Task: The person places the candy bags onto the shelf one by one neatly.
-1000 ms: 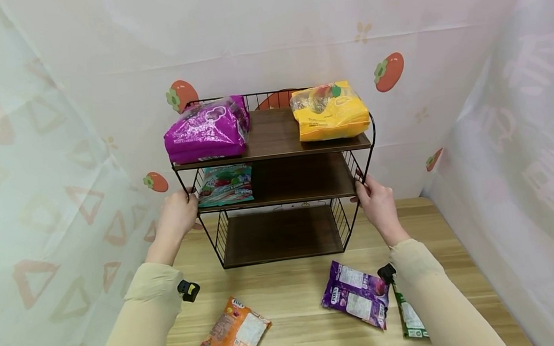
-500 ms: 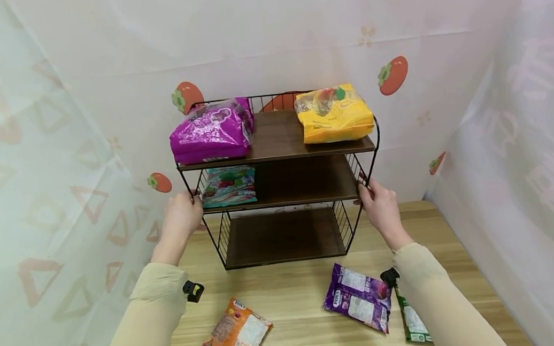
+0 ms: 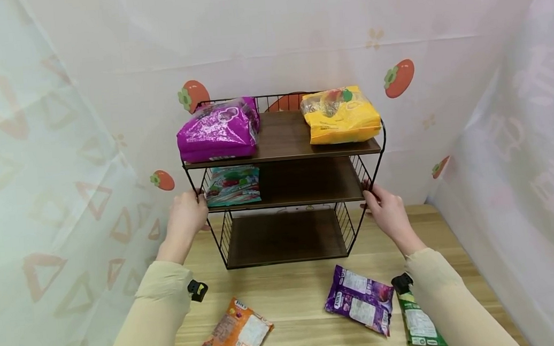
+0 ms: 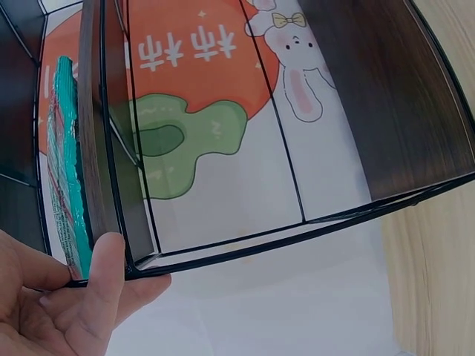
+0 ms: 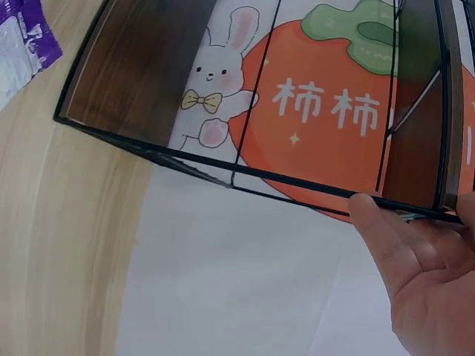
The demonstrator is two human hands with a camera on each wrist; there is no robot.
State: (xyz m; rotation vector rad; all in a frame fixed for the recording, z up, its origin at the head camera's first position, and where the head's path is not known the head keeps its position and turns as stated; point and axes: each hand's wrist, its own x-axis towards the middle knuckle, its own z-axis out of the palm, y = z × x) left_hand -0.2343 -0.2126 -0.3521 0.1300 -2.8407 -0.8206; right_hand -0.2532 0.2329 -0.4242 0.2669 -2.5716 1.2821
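A three-tier rack (image 3: 289,210) with dark wooden boards and a black wire frame stands upright on the table. My left hand (image 3: 187,215) grips its left side at the middle board; in the left wrist view, thumb and fingers wrap the wire edge beside a teal candy bag (image 4: 68,170). On the rack's right side, at the same height, my right hand (image 3: 386,208) holds the frame between thumb and fingers. Atop the rack sit a magenta bag (image 3: 218,134) at left and a yellow bag (image 3: 343,120) at right. The teal bag lies at the middle board's left end.
In front of the rack, an orange candy bag (image 3: 237,334) lies on the wooden table (image 3: 296,311). A purple bag (image 3: 360,300) lies to the right, and a green bag (image 3: 420,321) is partly under my right forearm. Patterned cloth walls (image 3: 267,34) enclose the back and sides.
The head view has shifted slightly, so the rack and wall appear farther right. Both hands stay on the rack's sides. More of the green bag shows beside my right forearm.
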